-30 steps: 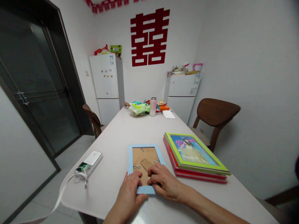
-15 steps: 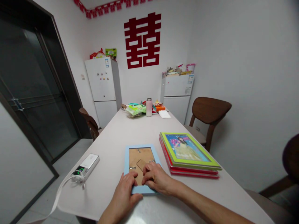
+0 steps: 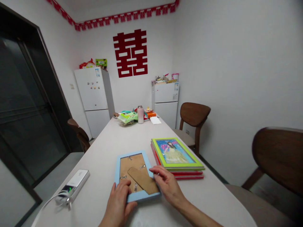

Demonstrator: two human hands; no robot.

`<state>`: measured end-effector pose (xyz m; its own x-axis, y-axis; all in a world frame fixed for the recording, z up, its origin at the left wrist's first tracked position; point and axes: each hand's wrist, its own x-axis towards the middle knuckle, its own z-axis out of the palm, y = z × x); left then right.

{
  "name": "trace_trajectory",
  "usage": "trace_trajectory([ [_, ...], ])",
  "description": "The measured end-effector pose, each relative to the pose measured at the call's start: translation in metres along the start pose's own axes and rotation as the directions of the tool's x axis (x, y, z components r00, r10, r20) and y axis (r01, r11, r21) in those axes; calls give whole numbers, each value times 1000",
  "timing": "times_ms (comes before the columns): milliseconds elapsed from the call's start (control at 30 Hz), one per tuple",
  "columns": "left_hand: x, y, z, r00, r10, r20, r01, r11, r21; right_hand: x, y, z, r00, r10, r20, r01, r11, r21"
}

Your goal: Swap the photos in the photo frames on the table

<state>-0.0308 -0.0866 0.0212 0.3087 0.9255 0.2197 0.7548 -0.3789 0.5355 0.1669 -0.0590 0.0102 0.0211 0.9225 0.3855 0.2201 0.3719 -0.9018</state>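
Observation:
A light-blue picture frame [image 3: 117, 171] lies face down on the table, its brown backing board upward, with metal clips along the sides. On the backing, a brown stand leg [image 3: 143, 180] slants toward the lower right corner. My left hand [image 3: 119, 199] grips the lower left part of the frame, fingers on the backing and thumb at the near edge. At the frame's right border, my right hand [image 3: 167, 183] has bent fingers against the edge; its thumb is mostly hidden. Just beyond it sits a stack of green and red picture frames [image 3: 180, 167], the top one showing a figure in a pale dress.
A white power bank [image 3: 77, 179] with a coiled cable lies on the table's [image 3: 99, 170] left side. At the far end stand a pink bottle [image 3: 140, 115] and a green package [image 3: 127, 118]. Wooden chairs [image 3: 195, 114] line the right side; another chair [image 3: 79, 134] is at left.
My right hand has moved off the backing to the frame's right border, uncovering the stand leg. The frame has turned slightly in my left hand's grip. The camera view has shifted right and up.

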Motion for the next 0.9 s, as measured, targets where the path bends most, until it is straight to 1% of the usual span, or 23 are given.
trace_trajectory([
  [33, 2, 3, -5, 999, -12, -36, 8, 996, -91, -4, -3, -5, 994, 83, -64, -77, 992, 99],
  [67, 3, 8, -11, 997, -28, -73, 13, 980, -200, -8, -5, -6, 978, 184, -98, -160, 964, 212],
  [100, 5, 14, -15, 993, -50, -108, 13, 948, -317, -13, -8, -5, 953, 290, -90, -246, 911, 331],
  [133, 5, 22, -18, 988, -78, -136, 11, 901, -435, -18, -10, 0, 922, 387, -34, -333, 832, 443],
  [167, 6, 31, -20, 982, -110, -152, 9, 838, -546, -23, -12, 8, 886, 459, 62, -417, 732, 540],
  [200, 6, 40, -19, 976, -149, -158, 13, 764, -645, -28, -15, 19, 852, 489, 188, -491, 623, 609],
  [233, 5, 49, -18, 970, -191, -152, 21, 685, -728, -32, -18, 29, 816, 491, 305, -554, 512, 657],
  [267, 4, 57, -15, 964, -226, -139, 30, 612, -790, -35, -21, 40, 789, 463, 403, -594, 408, 694],
  [300, 4, 65, -12, 958, -254, -130, 34, 554, -832, -36, -24, 48, 789, 427, 442, -591, 330, 736],
  [333, 4, 71, -8, 954, -271, -131, 29, 517, -856, -35, -28, 52, 809, 406, 424, -552, 279, 786],
  [367, 6, 77, -5, 949, -279, -148, 13, 502, -865, -33, -33, 53, 841, 389, 376, -493, 263, 830],
  [400, 8, 82, -2, 944, -281, -172, -9, 501, -865, -29, -37, 49, 872, 385, 302, -420, 275, 865],
  [433, 11, 86, 0, 940, -278, -197, -32, 503, -864, -24, -41, 40, 897, 382, 223, -351, 310, 883],
  [467, 15, 90, 1, 935, -276, -221, -57, 499, -865, -17, -45, 29, 913, 379, 150, -295, 361, 885],
  [500, 20, 95, 1, 934, -269, -234, -77, 489, -869, -10, -48, 14, 919, 384, 88, -257, 414, 873],
  [567, 31, 103, 1, 943, -245, -226, -95, 453, -887, 6, -53, -19, 933, 358, -25, -190, 552, 812],
  [633, 43, 111, 1, 954, -232, -191, -85, 400, -912, 21, -54, -53, 945, 308, -113, -153, 717, 680],
  [700, 56, 116, 5, 947, -276, -162, -63, 336, -940, 34, -50, -86, 950, 284, -131, -177, 833, 524],
  [733, 63, 117, 8, 939, -312, -147, -48, 304, -951, 40, -46, -100, 951, 286, -115, -208, 872, 443],
  [800, 78, 116, 20, 944, -326, -59, 35, 275, -961, 49, -34, -126, 944, 307, -117, -272, 930, 245],
  [833, 85, 114, 27, 950, -313, -13, 83, 291, -953, 53, -27, -137, 937, 323, -129, -303, 940, 155],
  [900, 98, 110, 44, 958, -283, 54, 164, 381, -910, 59, -11, -154, 925, 348, -154, -343, 937, 58],
])
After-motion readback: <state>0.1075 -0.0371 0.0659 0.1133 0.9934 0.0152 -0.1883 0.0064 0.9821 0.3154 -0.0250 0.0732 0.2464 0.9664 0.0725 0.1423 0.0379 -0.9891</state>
